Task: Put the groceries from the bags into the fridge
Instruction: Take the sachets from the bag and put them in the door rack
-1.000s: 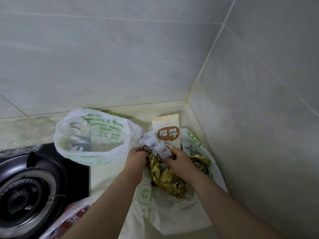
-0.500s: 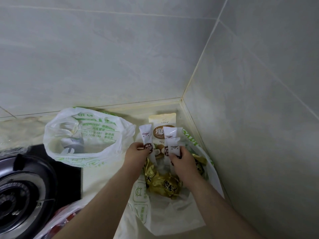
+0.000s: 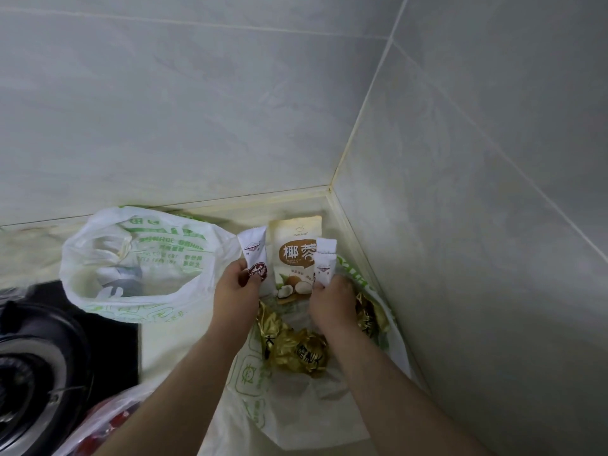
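One open white bag [image 3: 296, 419] at lower centre holds gold-wrapped packets [image 3: 297, 348]; above it the left hand [image 3: 235, 286] pinches a white sachet [image 3: 253, 251]; the right hand [image 3: 332, 302] grasps paired sachets [image 3: 324, 268]; just behind stands a coconut pouch [image 3: 294, 255], near the tiled corner; a second bag [image 3: 141, 255] lies at centre left.

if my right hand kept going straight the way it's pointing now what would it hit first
Probably the coconut packet. The right hand, pinching white sachets, points toward the packet's right edge, with the tiled wall behind it. Depth is hard to judge, so the gap is unclear.
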